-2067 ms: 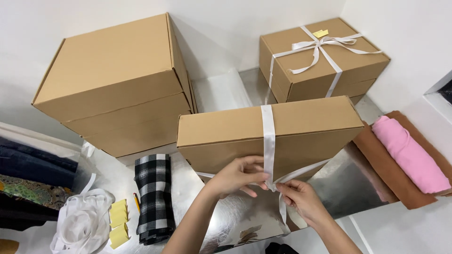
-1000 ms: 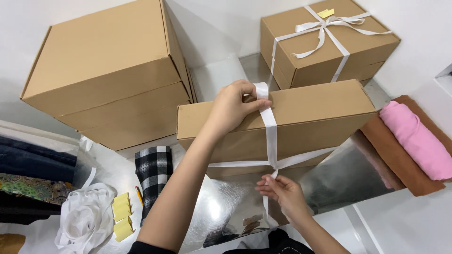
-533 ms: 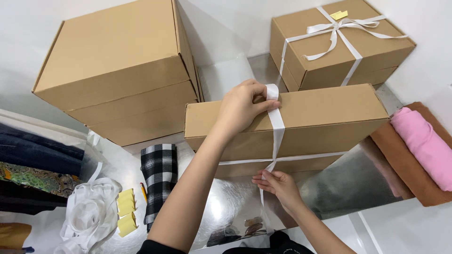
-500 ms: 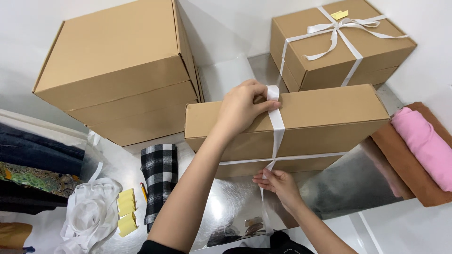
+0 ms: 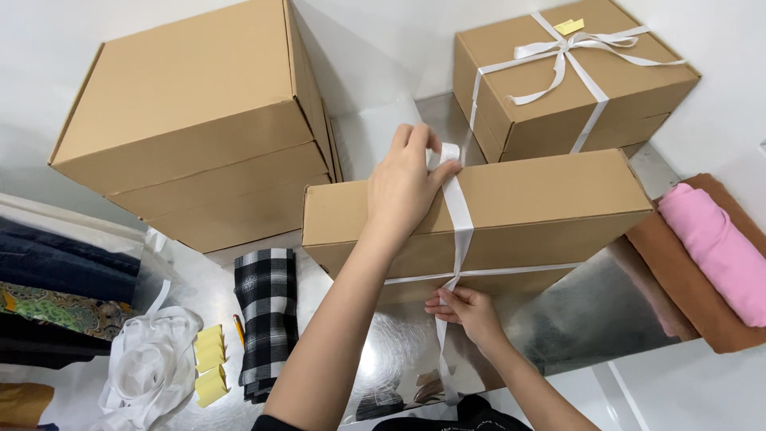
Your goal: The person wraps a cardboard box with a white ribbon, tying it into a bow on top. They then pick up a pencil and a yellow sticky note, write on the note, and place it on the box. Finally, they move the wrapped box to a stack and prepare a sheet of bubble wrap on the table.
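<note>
The left hand (image 5: 403,187) presses white ribbon (image 5: 460,231) onto the cardboard box (image 5: 542,199); the right hand (image 5: 469,310) pinches its crossing.

Gift-packing workstation: stacked cardboard boxes (image 5: 199,128); ribbon-tied box (image 5: 570,76); folded clothes (image 5: 710,251); ribbon heap (image 5: 152,375).

Tan box (image 5: 542,199), white ribbon (image 5: 460,231), black-and-white checked cloth (image 5: 263,319), pink fabric (image 5: 714,251), yellow notes (image 5: 210,363).

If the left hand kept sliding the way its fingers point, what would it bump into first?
The left hand rests on the flat box, fingers pointing away over its far edge. Going straight on, it would probably meet the shiny tabletop gap first, then the wall; depth is hard to judge.
</note>
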